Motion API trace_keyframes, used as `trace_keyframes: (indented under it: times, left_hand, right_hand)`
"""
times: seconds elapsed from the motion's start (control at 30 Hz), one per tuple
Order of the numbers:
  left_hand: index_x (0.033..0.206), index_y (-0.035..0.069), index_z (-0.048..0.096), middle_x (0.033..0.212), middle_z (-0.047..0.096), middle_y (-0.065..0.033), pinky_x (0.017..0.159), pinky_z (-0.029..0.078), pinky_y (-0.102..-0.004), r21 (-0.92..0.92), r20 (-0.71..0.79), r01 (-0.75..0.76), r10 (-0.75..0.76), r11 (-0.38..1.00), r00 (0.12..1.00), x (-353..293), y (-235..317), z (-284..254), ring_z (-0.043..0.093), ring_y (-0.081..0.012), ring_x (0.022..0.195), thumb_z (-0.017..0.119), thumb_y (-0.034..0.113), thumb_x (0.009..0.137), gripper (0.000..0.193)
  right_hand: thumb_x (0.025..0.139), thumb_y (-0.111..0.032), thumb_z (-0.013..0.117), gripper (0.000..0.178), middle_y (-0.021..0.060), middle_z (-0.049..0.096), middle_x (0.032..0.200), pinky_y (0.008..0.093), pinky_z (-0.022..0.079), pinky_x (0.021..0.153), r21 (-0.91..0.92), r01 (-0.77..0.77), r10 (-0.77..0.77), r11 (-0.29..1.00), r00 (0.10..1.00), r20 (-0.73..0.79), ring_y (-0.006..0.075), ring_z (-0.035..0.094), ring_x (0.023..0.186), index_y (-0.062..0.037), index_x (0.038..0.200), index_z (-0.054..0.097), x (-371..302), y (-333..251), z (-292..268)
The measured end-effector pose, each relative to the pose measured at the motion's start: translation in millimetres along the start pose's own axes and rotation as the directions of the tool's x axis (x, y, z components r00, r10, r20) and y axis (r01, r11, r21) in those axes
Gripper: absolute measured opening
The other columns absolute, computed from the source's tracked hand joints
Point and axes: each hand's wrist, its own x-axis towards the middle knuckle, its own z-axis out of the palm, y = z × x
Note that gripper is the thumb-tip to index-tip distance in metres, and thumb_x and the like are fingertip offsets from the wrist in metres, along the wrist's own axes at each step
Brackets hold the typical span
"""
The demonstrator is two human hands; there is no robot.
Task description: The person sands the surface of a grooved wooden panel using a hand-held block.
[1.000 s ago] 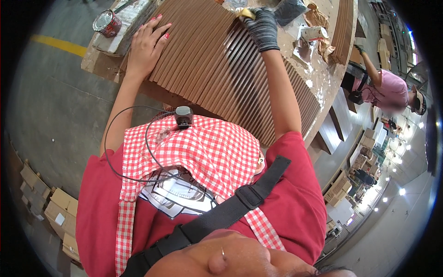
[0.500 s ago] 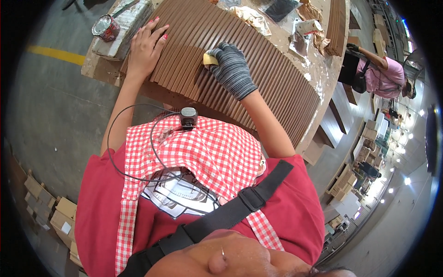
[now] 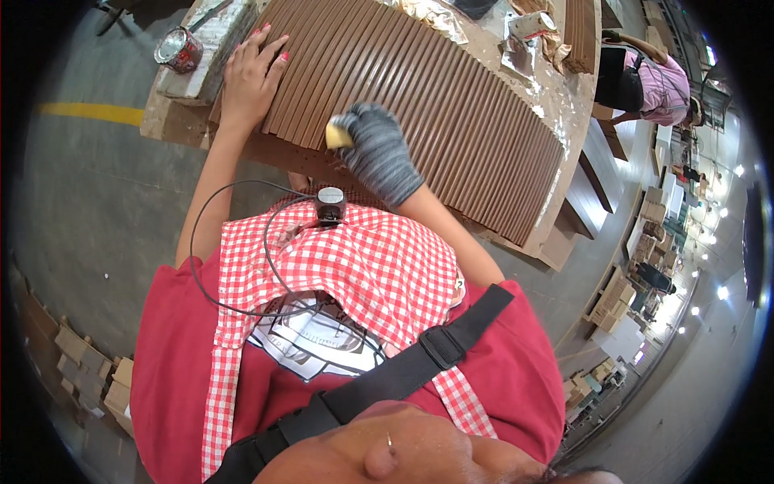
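My right hand (image 3: 377,149), in a grey knit glove, grips a yellow sponge (image 3: 339,135). It is at the near edge of a brown grooved panel (image 3: 411,97), whose ridges run from near to far. Bare and spread, my left hand (image 3: 251,85) lies flat on the panel's left end, fingers pointing away from me. Just left of that hand a paint-smeared whitish block (image 3: 216,56) rests on the table. An open tin can (image 3: 178,50) with drips down its side stands on the block's left part, and a dark flat tool (image 3: 216,14) lies on its far end.
The worktable (image 3: 556,113) is spattered with white paint. Across it are crumpled cloths (image 3: 435,18), a white cup (image 3: 532,26) on its side and a stack of brown strips (image 3: 579,36). A person in a pink shirt (image 3: 663,89) stands beyond the table's right side, near long boards (image 3: 587,194).
My right hand has drawn the sponge toward me and a little left, from mid-panel to its near edge. My left hand stays on the panel. The person in pink has shifted posture.
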Motion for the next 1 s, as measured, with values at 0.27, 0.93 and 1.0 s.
trace_keyframes:
  times: [0.27,0.93,1.0]
  left_hand:
    - [0.127,0.019,0.052,0.138,0.042,-0.007,0.103,0.029,-0.0434,-0.007,0.007,0.009,-0.009,1.0,1.0,7,-3,8,0.039,-0.029,0.125,0.043,0.031,0.093,0.037]
    - [0.127,0.02,0.053,0.139,0.042,-0.0056,0.103,0.029,-0.0423,0.003,0.012,0.039,-0.039,0.999,0.999,-6,3,-9,0.037,-0.0269,0.127,0.044,0.032,0.093,0.037]
    - [0.127,0.019,0.053,0.139,0.042,-0.0057,0.104,0.029,-0.0422,-0.005,0.006,0.028,-0.028,1.0,1.0,-1,7,-8,0.037,-0.027,0.127,0.044,0.031,0.093,0.037]
  right_hand:
    - [0.071,-0.022,0.076,0.041,0.009,0.06,0.1,0.0356,0.042,0.095,0.359,0.065,-0.085,0.931,0.996,0.039,0.0239,0.055,0.1,-0.0097,0.108,0.064,-13,-5,-14]
    - [0.077,-0.034,0.071,0.032,0.0115,0.064,0.088,0.0371,0.048,0.084,0.079,-0.137,0.154,0.987,0.944,-0.291,0.0236,0.061,0.084,-0.0087,0.097,0.068,130,92,-31]
    - [0.07,-0.022,0.068,0.025,0.0209,0.061,0.083,0.043,0.047,0.073,0.131,-0.047,0.106,0.99,0.863,-0.493,0.0372,0.058,0.08,-0.001,0.085,0.065,152,130,-32]
